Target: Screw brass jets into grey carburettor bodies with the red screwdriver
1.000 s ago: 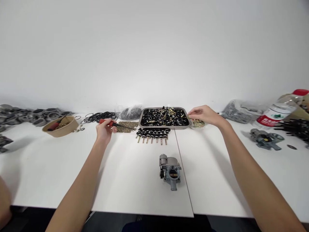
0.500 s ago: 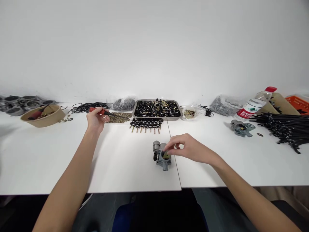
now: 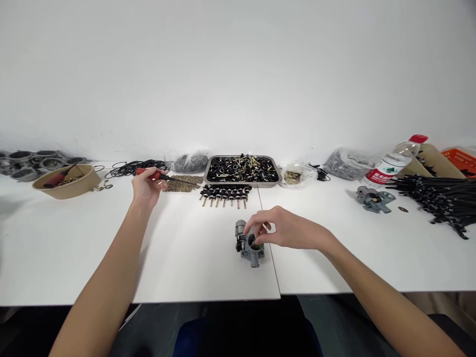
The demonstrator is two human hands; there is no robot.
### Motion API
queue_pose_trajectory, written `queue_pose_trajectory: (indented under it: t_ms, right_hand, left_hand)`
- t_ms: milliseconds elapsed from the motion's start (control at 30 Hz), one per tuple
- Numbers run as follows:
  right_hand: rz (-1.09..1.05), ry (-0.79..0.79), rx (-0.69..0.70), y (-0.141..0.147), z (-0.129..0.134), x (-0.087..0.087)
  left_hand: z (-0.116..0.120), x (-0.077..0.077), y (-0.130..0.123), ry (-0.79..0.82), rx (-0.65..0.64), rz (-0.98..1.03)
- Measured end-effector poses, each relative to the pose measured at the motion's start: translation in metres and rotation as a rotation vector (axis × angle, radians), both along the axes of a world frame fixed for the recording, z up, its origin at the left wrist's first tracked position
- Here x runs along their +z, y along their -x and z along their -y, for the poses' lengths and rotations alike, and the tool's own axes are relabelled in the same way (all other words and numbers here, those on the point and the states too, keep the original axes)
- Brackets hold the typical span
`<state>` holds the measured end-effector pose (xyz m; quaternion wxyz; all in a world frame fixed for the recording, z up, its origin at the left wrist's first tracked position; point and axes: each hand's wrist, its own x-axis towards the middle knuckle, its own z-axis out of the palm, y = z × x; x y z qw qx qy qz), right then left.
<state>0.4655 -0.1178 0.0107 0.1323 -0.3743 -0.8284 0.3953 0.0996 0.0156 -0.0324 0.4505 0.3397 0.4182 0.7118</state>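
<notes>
My left hand [image 3: 147, 187] is closed around a screwdriver [image 3: 162, 176] with a red and black handle, its dark shaft pointing right over a spread of small brass screws [image 3: 181, 183]. At the front of the table stands a grey metal carburetor body [image 3: 253, 256] with a round bore facing up. My right hand [image 3: 277, 229] has its fingers curled onto this body: the index fingertip reaches its left side and the thumb sits at the bore. Partly hidden under the thumb, a brass-coloured plate [image 3: 257, 246] shows in the bore.
Behind are a metal tray [image 3: 243, 184] of black parts, a row of black-headed pins [image 3: 225, 193] and a bag of brass discs [image 3: 293, 176]. A tan bowl [image 3: 74, 188] stands left. Rightward are another carburetor body [image 3: 374, 199], a bottle [image 3: 392, 161] and black hoses [image 3: 439, 198].
My right index finger has shifted left across the top of the carburetor body, and less of the brass plate shows. My left hand stays with the screwdriver. The view has tilted slightly.
</notes>
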Motion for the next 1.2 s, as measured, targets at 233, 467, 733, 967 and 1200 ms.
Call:
queue_pose_trajectory:
  t_ms: [233, 467, 733, 967, 1200]
  right_hand:
    - [0.019, 0.035, 0.074, 0.004, -0.007, -0.007]
    - [0.040, -0.008, 0.063, 0.006, -0.017, -0.006]
    - [-0.376, 0.190, -0.210, 0.005, -0.063, -0.052]
    - [-0.536, 0.306, -0.418, 0.023, -0.063, -0.088]
    - [-0.648, 0.427, -0.414, 0.023, -0.065, -0.093]
  left_hand:
    - [0.000, 0.002, 0.001, -0.005, -0.045, 0.028]
    - [0.001, 0.008, 0.000, -0.039, -0.008, 0.086]
    - [0.016, 0.019, -0.031, -0.053, -0.189, 0.100]
    - [0.039, 0.011, -0.092, 0.021, -0.448, 0.103]
    - [0.048, 0.006, -0.109, 0.011, -0.502, 0.060]
